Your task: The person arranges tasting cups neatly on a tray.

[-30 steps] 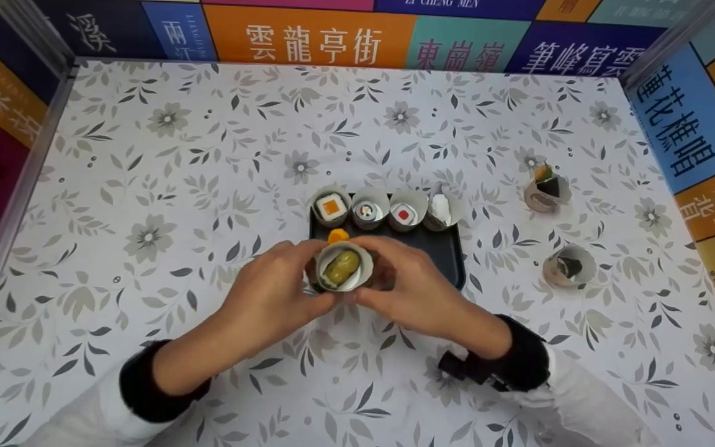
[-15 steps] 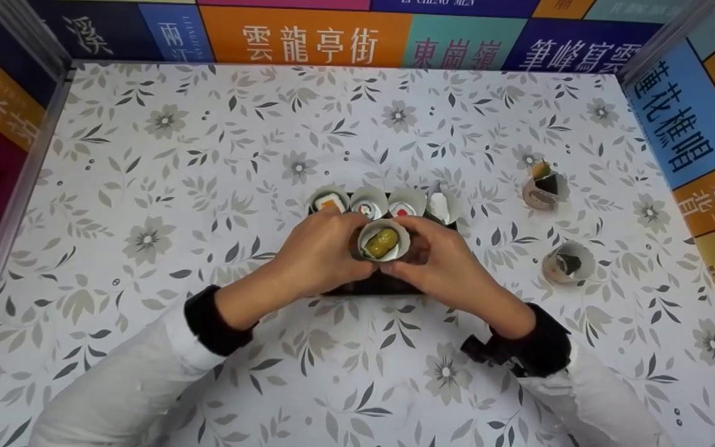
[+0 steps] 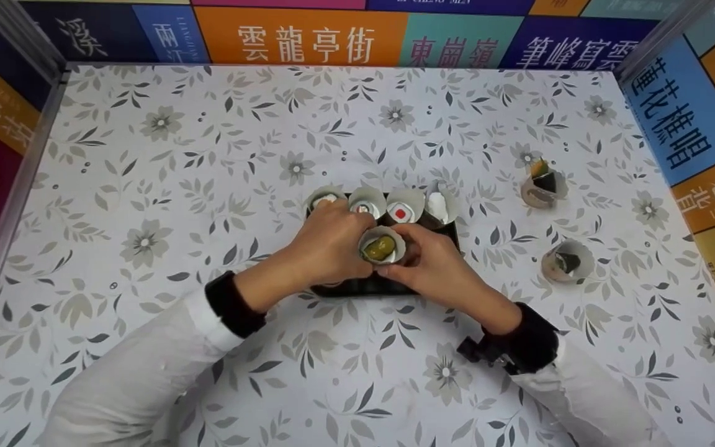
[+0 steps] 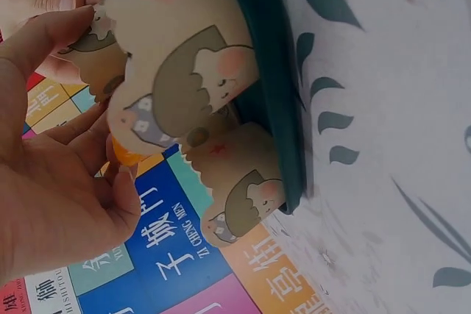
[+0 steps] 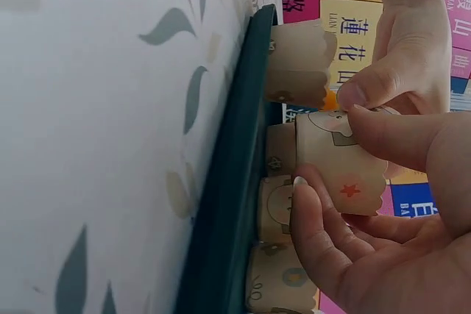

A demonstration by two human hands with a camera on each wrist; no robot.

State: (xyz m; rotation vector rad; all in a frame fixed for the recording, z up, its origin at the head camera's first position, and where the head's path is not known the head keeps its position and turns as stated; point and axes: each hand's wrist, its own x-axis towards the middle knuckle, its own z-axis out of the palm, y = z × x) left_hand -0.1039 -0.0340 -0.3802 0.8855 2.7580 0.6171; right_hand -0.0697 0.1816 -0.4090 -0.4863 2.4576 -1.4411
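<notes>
A paper baking cup (image 3: 370, 256) with a glossy olive-green food piece (image 3: 380, 248) inside is held over the front half of a dark tray (image 3: 360, 288). My right hand (image 3: 438, 264) pinches its right side; in the right wrist view the thumb (image 5: 394, 134) lies on the printed wall. My left hand (image 3: 326, 245) grips the left side, covering part of the tray. Beneath that hand, another cup (image 4: 184, 49) printed with a cartoon face stands in the tray, an orange piece (image 4: 126, 154) showing beside it. Whether the held cup's base touches the tray cannot be seen.
Along the tray's back row stand several filled cups, one with a red-centred roll (image 3: 400, 212) and one with a white piece (image 3: 437, 206). Two more filled cups, the farther cup (image 3: 537, 194) and the nearer cup (image 3: 559, 267), stand on the patterned tabletop (image 3: 208, 155) at right.
Both hands have carried the held cup rightward from the tray's front left, slightly away from me, then a little lower. The left hand now covers the back-left cup partly.
</notes>
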